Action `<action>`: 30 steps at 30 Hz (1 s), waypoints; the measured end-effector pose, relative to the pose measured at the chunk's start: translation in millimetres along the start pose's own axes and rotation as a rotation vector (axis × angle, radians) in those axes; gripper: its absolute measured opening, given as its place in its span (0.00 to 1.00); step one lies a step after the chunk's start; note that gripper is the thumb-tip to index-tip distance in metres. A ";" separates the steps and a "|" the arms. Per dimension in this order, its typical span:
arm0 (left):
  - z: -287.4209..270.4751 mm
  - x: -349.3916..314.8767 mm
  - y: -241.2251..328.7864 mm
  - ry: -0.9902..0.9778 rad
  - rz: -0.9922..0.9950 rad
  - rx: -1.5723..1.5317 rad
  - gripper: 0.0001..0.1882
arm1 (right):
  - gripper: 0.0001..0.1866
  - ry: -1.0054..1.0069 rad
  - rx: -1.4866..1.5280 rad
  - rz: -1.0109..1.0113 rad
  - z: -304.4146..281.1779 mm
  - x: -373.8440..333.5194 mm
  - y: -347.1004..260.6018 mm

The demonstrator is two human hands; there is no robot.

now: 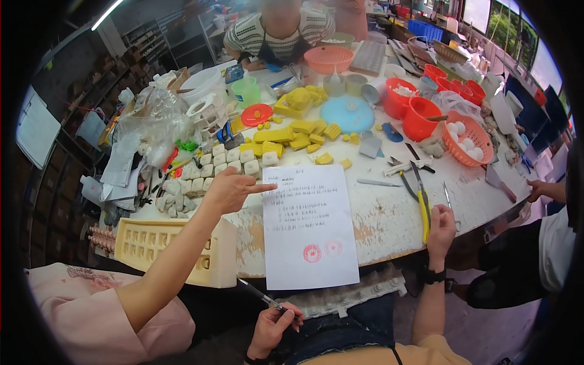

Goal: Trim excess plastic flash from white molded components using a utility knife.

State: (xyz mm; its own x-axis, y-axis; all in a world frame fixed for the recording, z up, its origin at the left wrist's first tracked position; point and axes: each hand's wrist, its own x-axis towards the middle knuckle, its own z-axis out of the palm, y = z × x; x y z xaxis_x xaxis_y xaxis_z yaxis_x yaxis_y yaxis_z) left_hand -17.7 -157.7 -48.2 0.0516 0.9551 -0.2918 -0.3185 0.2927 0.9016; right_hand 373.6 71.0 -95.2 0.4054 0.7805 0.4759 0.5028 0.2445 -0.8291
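My left hand [275,327] is closed round a black and silver pen [261,294], low in front of my dark apron. A white sheet of paper [310,267] with lines of writing and two red round stamps lies at the table's front edge, just beyond the pen. My right hand [442,232] rests at the front edge on the right, fingers curled in; whether they hold anything is hidden. Beside it lie yellow-handled pliers [423,210] and slim metal scissors [447,196]. A co-worker's hand [230,193] reaches in from the left, one finger pointing at the paper's upper left.
Left are a cream mould tray [155,240] and several pale cubes [210,167]. Yellow clay pieces [298,137], a blue disc [347,114], red cups [421,118] and an orange basket of white balls [467,143] lie beyond. A person [280,33] sits opposite; another stands right.
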 end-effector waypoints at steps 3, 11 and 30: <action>2.1 0.4 0.6 -0.004 -0.044 0.035 0.13 | 0.15 -0.003 -0.005 -0.011 -0.4 -0.5 -2.9; 4.1 1.8 2.1 -0.042 -0.064 0.063 0.12 | 0.09 -0.005 -0.010 0.052 -0.3 -1.7 1.7; 5.4 3.8 2.6 -0.057 -0.087 0.079 0.11 | 0.12 -0.019 -0.048 -0.023 -1.8 -0.9 -1.4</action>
State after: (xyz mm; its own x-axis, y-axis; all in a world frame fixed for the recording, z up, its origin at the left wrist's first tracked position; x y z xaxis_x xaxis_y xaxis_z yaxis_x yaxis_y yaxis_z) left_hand -13.3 -153.1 -45.2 0.1307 0.9263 -0.3533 -0.2352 0.3751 0.8966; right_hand 373.9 68.9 -93.9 0.3787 0.7858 0.4889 0.5483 0.2351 -0.8026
